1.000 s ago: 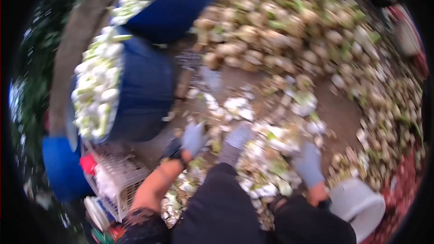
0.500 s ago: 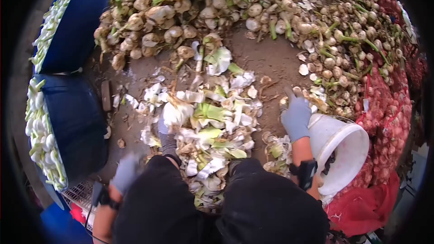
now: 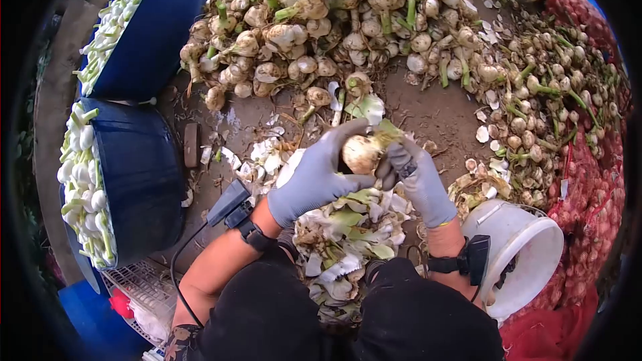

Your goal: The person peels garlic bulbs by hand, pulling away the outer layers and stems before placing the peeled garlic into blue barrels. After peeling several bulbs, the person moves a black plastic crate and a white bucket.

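Brought together since the earlier frame, nearer than the bulb pile, left hand and right hand flank 1 bulb: the left grip curls around it; the right touches its right side, closure unclear. Its leafy end points far and right.

- Pretty sure this is a produce work spot, farmyard or packing shed type thing. Can't tell if there's a roof.
- Everything's done down on a bare brown floor, and it's grubby, with peelings heaped in the near middle.
- Huge pile of soil-stained garlic-looking bulbs on the far side, smaller bulbs heaped right.
- Left: big blue tubs loaded with clean white stalks and bulbs.
- Right: stuffed red mesh sacks, tilted white bucket.
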`<state>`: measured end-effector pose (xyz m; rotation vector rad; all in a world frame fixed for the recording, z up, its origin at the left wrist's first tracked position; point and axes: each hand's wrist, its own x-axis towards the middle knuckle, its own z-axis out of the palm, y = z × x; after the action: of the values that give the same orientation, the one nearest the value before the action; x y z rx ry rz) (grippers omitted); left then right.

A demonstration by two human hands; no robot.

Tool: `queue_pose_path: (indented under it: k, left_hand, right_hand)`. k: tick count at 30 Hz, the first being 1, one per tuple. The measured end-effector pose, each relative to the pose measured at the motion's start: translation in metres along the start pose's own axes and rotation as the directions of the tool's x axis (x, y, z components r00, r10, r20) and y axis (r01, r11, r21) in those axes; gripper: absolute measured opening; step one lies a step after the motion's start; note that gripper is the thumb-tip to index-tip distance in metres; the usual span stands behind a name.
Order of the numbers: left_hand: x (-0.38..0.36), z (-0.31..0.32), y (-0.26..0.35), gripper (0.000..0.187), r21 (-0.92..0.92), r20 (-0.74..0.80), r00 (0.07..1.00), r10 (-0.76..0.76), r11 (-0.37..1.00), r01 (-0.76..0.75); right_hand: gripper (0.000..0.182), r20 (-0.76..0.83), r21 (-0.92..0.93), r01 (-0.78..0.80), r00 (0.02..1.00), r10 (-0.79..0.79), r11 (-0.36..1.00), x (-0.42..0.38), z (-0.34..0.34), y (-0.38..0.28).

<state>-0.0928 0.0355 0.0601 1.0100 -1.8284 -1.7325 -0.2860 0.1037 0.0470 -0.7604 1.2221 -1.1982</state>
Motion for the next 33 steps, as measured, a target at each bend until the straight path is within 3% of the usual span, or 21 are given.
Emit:
queue_pose_path:
  k: [1,2,3,4,6,7,12,14,15,17,18,20,21,24,26,28,29,30,31,32,33]
  left_hand:
    - [-0.003,0.0,0.002,0.079,0.002,0.003,1.0,-0.011,1.0,0.011]
    - [-0.004,0.0,0.006,0.079,0.215,-0.002,0.996,0.085,0.973,-0.082]
    - [-0.004,0.0,0.009,0.079,0.419,0.014,0.983,0.183,0.892,-0.172]
    - [-0.004,0.0,0.007,0.079,0.423,0.015,0.982,0.186,0.889,-0.175]
    - [-0.007,0.0,0.0,0.079,0.022,-0.041,0.999,0.034,0.999,-0.034]
    - [-0.009,0.001,-0.001,0.079,-0.173,-0.038,0.995,-0.089,0.981,0.082]
    - [-0.011,-0.003,0.012,0.079,-0.31,-0.074,0.996,-0.041,0.951,0.016]
    - [-0.016,-0.008,0.015,0.08,-0.683,0.103,0.963,-0.248,0.687,0.249]
    - [-0.017,-0.008,0.014,0.08,-0.681,0.105,0.963,-0.25,0.688,0.253]
    - [-0.017,-0.007,0.01,0.079,-0.623,0.016,0.976,-0.218,0.761,0.18]
    - [-0.016,-0.005,0.006,0.079,-0.625,0.019,0.975,-0.221,0.758,0.184]
    - [-0.011,-0.005,-0.003,0.079,-0.191,-0.182,0.983,0.011,0.98,-0.047]
    - [-0.011,-0.004,-0.005,0.079,-0.192,-0.179,0.984,0.011,0.98,-0.046]
    - [-0.012,-0.001,-0.01,0.077,0.056,-0.114,0.983,0.141,0.989,-0.135]
    - [-0.013,-0.001,-0.011,0.079,-0.029,-0.131,0.987,0.093,0.995,-0.098]
    - [-0.015,-0.004,-0.006,0.078,-0.264,-0.082,0.996,-0.046,0.964,0.023]
    - [-0.017,-0.004,-0.006,0.078,-0.265,-0.083,0.995,-0.048,0.964,0.024]
    - [-0.019,-0.004,-0.007,0.075,-0.504,-0.031,0.989,-0.145,0.857,0.11]
    - [-0.02,-0.004,-0.008,0.072,-0.703,0.045,0.974,-0.223,0.685,0.189]
    - [-0.021,-0.004,-0.009,0.072,-0.703,0.045,0.974,-0.223,0.686,0.189]
    - [-0.021,-0.005,-0.011,0.071,-0.788,0.092,0.968,-0.234,0.577,0.214]
  right_hand:
    - [0.03,0.047,-0.066,-0.102,0.993,0.105,0.993,0.001,0.006,-0.003]
    - [0.032,0.086,-0.138,-0.194,0.975,0.207,0.971,0.001,0.011,-0.008]
    - [0.025,0.07,-0.123,-0.223,0.97,0.233,0.967,0.0,0.014,-0.012]
    - [0.025,0.072,-0.121,-0.218,0.971,0.228,0.968,-0.001,0.017,-0.016]
    - [0.023,0.015,-0.086,-0.313,0.949,0.315,0.946,-0.002,0.024,-0.021]
    - [0.024,0.022,-0.071,-0.321,0.946,0.323,0.944,-0.004,0.026,-0.024]
    - [0.023,0.045,-0.002,-0.294,0.955,0.294,0.956,-0.008,0.019,-0.016]
    - [0.024,-0.018,-0.234,-0.171,0.985,0.171,0.957,-0.008,0.018,-0.015]
    - [0.024,-0.02,-0.23,-0.172,0.985,0.172,0.958,-0.008,0.019,-0.015]
    - [0.029,-0.021,-0.511,-0.06,0.998,0.058,0.858,-0.008,0.018,-0.014]
    - [0.029,-0.024,-0.512,-0.065,0.998,0.062,0.857,-0.008,0.019,-0.012]
    - [0.032,0.007,-0.095,-0.032,0.999,0.032,0.995,-0.004,0.024,-0.007]
    - [0.032,0.004,-0.095,-0.032,0.999,0.032,0.995,-0.003,0.026,-0.008]
    - [0.035,-0.014,-0.069,-0.075,0.997,0.075,0.995,-0.001,0.023,-0.011]
    - [0.034,0.066,0.014,-0.233,0.971,0.231,0.972,0.0,0.018,-0.014]
    - [0.035,0.048,-0.04,-0.178,0.982,0.18,0.983,-0.001,0.023,-0.015]
    - [0.036,0.032,-0.1,-0.123,0.991,0.127,0.987,-0.001,0.025,-0.015]
    - [0.036,0.032,-0.098,-0.126,0.991,0.13,0.987,0.0,0.023,-0.014]
    - [0.038,0.027,-0.434,-0.025,0.999,0.041,0.9,0.002,0.019,-0.013]
    - [0.04,0.053,-0.716,0.071,0.997,-0.047,0.694,0.003,0.016,-0.012]
    - [0.04,0.053,-0.716,0.071,0.997,-0.048,0.695,0.004,0.016,-0.009]
